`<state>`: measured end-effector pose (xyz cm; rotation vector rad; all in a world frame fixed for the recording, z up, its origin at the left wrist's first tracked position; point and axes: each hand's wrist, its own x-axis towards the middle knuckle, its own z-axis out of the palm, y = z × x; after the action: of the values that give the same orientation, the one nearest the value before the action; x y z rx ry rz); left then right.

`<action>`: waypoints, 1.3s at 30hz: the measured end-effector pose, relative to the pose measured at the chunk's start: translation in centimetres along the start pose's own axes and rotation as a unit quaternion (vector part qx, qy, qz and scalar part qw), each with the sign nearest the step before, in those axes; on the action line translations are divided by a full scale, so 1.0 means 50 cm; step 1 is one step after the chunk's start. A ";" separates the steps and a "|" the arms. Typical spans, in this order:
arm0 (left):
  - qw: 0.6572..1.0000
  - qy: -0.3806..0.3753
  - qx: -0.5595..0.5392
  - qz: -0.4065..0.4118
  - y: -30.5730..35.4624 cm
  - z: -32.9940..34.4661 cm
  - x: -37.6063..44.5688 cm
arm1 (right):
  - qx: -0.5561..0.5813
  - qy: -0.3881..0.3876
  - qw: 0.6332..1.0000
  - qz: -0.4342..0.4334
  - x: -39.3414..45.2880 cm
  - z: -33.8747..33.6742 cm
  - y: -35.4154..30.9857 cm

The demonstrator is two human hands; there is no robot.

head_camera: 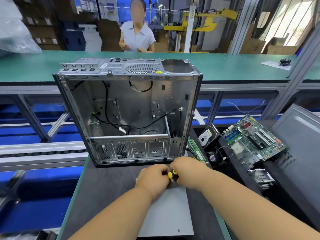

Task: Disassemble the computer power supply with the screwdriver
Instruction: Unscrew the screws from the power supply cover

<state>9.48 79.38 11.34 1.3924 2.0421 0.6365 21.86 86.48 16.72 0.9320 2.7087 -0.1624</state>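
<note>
A grey metal power supply box (169, 212) lies flat on the dark mat right in front of me, its far end covered by my hands. My right hand (187, 170) is closed around a screwdriver with a yellow and black handle (172, 174), held over the box's far edge. My left hand (153, 179) rests on the box's far left corner, fingers curled against the screwdriver handle. The screwdriver's tip is hidden behind my hands.
An open, emptied computer case (128, 110) stands just beyond my hands. To the right lie a hard drive (207, 135), a small fan (214, 157), a memory stick (196, 149), a motherboard (252, 139) and a grey side panel (301, 146). A person stands behind the far green bench (225, 66).
</note>
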 end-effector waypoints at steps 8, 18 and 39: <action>1.000 0.006 -0.007 0.009 -0.006 0.001 0.000 | -0.046 -0.021 0.998 -0.027 0.002 -0.012 -0.012; 0.991 0.098 -0.093 0.023 -0.012 0.005 -0.008 | -0.066 -0.028 0.997 -0.033 0.011 0.004 -0.017; 0.998 0.045 0.002 0.051 -0.018 0.007 -0.003 | -0.047 0.022 0.998 -0.030 0.008 0.031 -0.007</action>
<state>9.16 78.92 10.53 1.5039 2.0523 0.7520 21.67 86.16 15.13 0.8382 2.7584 -0.0252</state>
